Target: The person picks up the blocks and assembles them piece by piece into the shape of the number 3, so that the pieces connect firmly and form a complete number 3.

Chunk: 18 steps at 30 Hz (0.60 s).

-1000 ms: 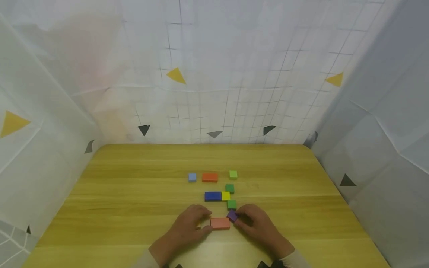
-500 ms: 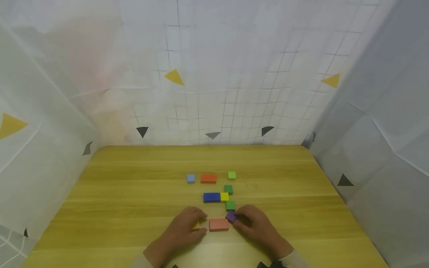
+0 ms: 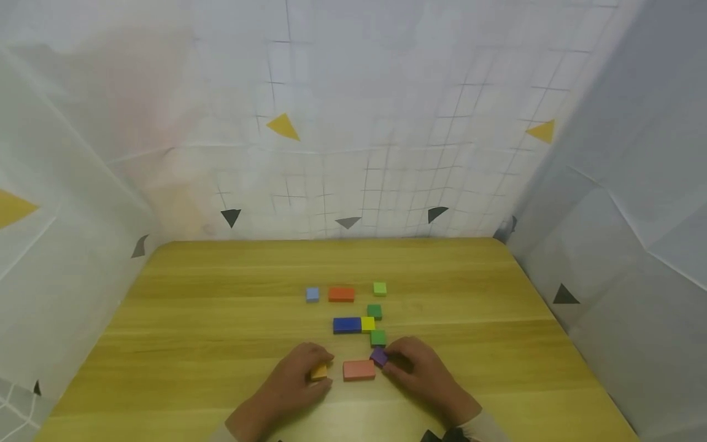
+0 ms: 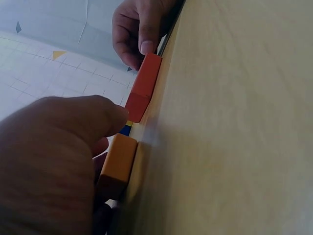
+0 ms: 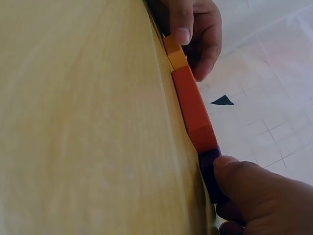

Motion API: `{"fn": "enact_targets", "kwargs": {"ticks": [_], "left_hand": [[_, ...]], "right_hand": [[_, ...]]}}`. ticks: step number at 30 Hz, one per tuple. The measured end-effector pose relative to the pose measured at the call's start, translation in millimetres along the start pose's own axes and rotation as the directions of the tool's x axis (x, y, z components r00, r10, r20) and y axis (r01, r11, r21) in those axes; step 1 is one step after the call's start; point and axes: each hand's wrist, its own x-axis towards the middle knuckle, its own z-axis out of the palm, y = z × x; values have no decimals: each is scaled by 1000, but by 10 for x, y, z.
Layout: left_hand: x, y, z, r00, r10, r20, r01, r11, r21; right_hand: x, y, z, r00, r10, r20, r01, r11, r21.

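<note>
My left hand curves around an orange block, thumb and fingers apart. In the left wrist view the thumb of the left hand extends past the orange block toward the salmon-red block. My right hand pinches a small purple block, which sits turned at an angle by the upper right corner of the salmon block. The right wrist view shows the right thumb on the purple block, beside the red one.
Beyond the hands lie a green block, a yellow block against a dark blue one, and a darker green block. Farther back are light blue, red and lime blocks. Pale sheets surround the wooden table.
My left hand has drawn left, away from the salmon block, and more of the orange block shows between its thumb and fingers. The right hand stays at the purple block. The head view has shifted slightly.
</note>
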Motion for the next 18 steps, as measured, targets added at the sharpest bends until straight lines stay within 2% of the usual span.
{"fn": "enact_targets", "kwargs": {"ticks": [6,11,14,18], "left_hand": [[-51,-31,-13,1000,-6,-9,5,1000,-8],[-119,-108,7,997,18,-80,-16,1000,26],[-155,-130,-6,994,22,-109,-20,1000,18],[-190,-118,-42,995,11,-104,-12,1000,-9]], "right_hand": [[12,-12,-2,1000,-6,1,6,1000,9],[17,-23,-2,999,-41,-10,41,999,-4],[15,-18,-4,999,-49,-22,49,999,-11],[9,-5,6,998,-54,-24,54,999,-1]]}}
